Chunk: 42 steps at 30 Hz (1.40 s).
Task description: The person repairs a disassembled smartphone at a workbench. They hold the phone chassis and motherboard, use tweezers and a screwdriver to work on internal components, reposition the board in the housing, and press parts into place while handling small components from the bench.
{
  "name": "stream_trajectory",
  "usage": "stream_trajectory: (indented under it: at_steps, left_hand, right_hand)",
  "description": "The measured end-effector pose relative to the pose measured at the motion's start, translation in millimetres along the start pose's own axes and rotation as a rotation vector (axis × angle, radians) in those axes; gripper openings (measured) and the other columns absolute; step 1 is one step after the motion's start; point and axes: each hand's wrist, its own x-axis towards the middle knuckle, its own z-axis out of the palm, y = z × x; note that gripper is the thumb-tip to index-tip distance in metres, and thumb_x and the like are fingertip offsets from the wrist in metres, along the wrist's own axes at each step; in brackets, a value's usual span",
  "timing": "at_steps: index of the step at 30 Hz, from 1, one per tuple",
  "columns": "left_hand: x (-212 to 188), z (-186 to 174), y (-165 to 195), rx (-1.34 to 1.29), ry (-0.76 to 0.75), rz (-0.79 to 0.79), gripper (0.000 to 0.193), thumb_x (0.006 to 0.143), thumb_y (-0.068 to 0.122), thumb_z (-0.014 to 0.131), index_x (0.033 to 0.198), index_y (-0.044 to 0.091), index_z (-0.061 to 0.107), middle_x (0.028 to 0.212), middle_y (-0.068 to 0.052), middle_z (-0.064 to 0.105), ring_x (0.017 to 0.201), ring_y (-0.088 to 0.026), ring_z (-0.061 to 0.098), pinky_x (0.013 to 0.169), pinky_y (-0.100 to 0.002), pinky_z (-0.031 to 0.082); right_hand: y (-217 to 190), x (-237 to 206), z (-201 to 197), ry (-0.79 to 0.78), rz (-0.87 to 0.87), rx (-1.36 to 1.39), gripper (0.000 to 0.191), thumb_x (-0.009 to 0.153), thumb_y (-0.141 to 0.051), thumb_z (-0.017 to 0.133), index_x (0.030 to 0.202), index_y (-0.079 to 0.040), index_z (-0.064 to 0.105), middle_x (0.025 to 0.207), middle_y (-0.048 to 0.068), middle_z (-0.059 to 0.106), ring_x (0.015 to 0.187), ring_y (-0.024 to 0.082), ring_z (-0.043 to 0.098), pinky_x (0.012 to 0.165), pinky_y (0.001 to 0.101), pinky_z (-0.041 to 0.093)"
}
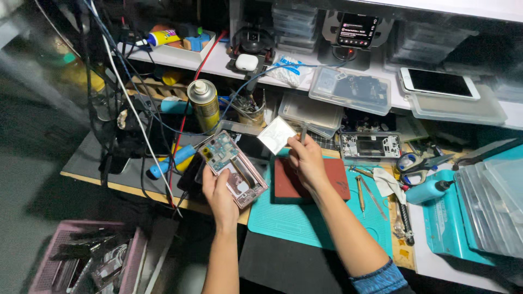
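**Opened phone held over a crowded bench**

The bench's front edge (pixel 136 191) lies just under the left hand (pixel 218 196); open room is scant, only the teal mat (pixel 294 218) showing bare patches; one opened phone (pixel 233 167), one silvery flat part (pixel 276 135), one red pad (pixel 289 182); the left hand grips the phone from below, tilted; the right hand (pixel 308 160), wrist bent, pinches the flat part, possibly with tweezers.
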Motion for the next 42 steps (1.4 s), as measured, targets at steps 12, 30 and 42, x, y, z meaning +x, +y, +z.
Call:
stream_trajectory:
  at_steps: [12, 30, 42]
  left_hand:
    - [-20.4, 66.5, -111.5, 0.332, -0.551, -0.304, 0.043, 0.093, -0.008, 0.055, 0.136, -0.006, 0.054, 0.103, -0.015, 0.076, 0.085, -0.015, 0.071, 0.071, -0.029, 0.057]
    - [-30.9, 77.7, -138.3, 0.229, -0.581, -0.451, 0.052, 0.093, -0.007, 0.058, 0.144, -0.004, 0.047, 0.109, -0.018, 0.075, 0.09, -0.02, 0.073, 0.076, -0.031, 0.06]
    - [-42.8, 95.2, -124.5, 0.057, -0.414, -0.511, 0.042, 0.093, -0.006, 0.059, 0.135, -0.002, 0.052, 0.12, -0.012, 0.071, 0.105, -0.019, 0.07, 0.083, -0.031, 0.06]
  right_hand:
    - [-41.6, -58.6, -106.8, 0.053, -0.172, 0.012, 0.013, 0.104, -0.012, 0.059, 0.107, 0.001, 0.063, 0.068, -0.004, 0.051, 0.049, 0.003, 0.039, 0.047, 0.0211, 0.031]
    - [-34.0, -65.8, -173.5, -0.168, 0.124, 0.777, 0.016, 0.105, -0.016, 0.051, 0.105, -0.002, 0.059, 0.074, -0.001, 0.047, 0.053, 0.007, 0.036, 0.042, 0.0208, 0.03]
    - [-42.3, -76.0, -176.9, 0.244, 0.086, 0.134, 0.022, 0.1, -0.024, 0.058, 0.115, -0.009, 0.065, 0.077, -0.007, 0.06, 0.052, 0.001, 0.041, 0.04, 0.015, 0.024]
